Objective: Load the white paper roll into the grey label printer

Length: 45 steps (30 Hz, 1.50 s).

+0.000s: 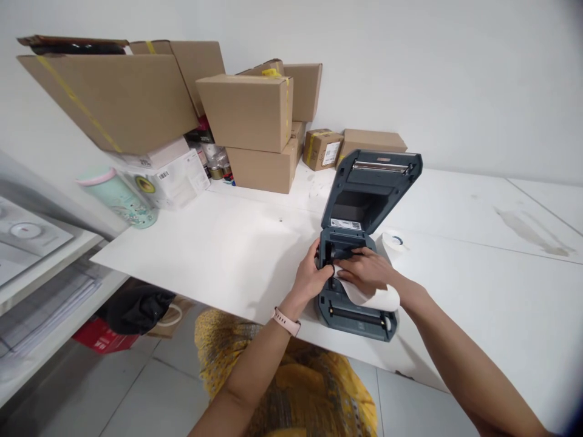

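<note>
A dark grey label printer (324, 309) stands on the white table with its lid (382, 200) raised. My left hand (312, 276) is closed round the printer's left side wall, fingers outside and thumb over the inner edge. Inside the compartment my right hand (368, 270) grips the white label roll (359, 295), its fingers pointing left and partly hiding it. The loose end of the paper curls out to the right below that hand. A black platen roller (357, 317) lies across the printer's front. Just right of the printer sits another small white roll (392, 244).
Cardboard boxes (252, 115) are stacked at the back left, with smaller cartons (322, 149) by the wall. A mint tumbler (121, 197) stands near the table's left end beside a white box (170, 176). Lower left, a shelf (59, 261) holds papers. The table's front edge runs before my body.
</note>
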Available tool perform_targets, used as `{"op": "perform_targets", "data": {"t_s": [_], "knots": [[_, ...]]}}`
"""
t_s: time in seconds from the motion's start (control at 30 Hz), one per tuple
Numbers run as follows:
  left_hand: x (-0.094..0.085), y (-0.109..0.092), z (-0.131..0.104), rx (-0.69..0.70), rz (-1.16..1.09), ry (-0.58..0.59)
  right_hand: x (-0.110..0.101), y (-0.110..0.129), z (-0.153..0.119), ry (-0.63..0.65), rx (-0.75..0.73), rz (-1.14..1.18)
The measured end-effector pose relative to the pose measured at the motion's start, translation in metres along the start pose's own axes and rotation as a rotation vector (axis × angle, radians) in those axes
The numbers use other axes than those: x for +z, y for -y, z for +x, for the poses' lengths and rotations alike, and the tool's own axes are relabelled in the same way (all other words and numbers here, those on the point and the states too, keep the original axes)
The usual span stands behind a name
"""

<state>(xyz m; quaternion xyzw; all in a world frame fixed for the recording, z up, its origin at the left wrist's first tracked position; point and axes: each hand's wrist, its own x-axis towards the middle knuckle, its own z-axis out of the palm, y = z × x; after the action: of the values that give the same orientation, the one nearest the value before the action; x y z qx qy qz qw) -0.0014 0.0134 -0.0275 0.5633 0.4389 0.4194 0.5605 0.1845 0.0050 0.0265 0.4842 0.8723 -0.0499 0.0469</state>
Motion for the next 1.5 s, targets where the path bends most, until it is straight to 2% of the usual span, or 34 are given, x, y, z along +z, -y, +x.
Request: {"op": "perform_targets", "data": {"t_s": [0.13,0.27,0.4,0.5,0.7,0.87,1.0,1.3,1.5], "knots": [[0.001,0.007,0.002,0.033,-0.073,0.015,0.011,0.003,-0.008,-0.191,-0.054,-0.001],[0.001,0.006,0.002,0.044,-0.091,0.028,0.025,0.021,-0.030,-0.451,-0.038,0.005],[0.002,0.003,0.001,0.036,-0.092,0.022,0.033,0.048,-0.054,-0.579,0.033,0.054],[0.003,0.001,0.000,0.021,-0.086,0.013,0.035,0.061,-0.061,-0.649,0.071,0.015],[0.003,0.004,0.001,0.007,-0.089,-0.003,0.035,0.069,-0.055,-0.713,0.068,-0.083],[0.003,0.003,0.000,-0.005,-0.093,0.001,0.036,0.070,-0.053,-0.790,0.124,0.028],[0.003,0.000,-0.002,-0.012,-0.112,0.015,0.034,0.077,-0.056,-0.843,0.113,0.119],[0.004,0.002,-0.001,-0.028,-0.114,0.010,0.033,0.111,-0.071,-0.834,0.112,0.016],[0.004,0.004,0.000,-0.022,-0.138,0.002,0.037,0.124,-0.071,-0.848,0.152,0.011]]}}
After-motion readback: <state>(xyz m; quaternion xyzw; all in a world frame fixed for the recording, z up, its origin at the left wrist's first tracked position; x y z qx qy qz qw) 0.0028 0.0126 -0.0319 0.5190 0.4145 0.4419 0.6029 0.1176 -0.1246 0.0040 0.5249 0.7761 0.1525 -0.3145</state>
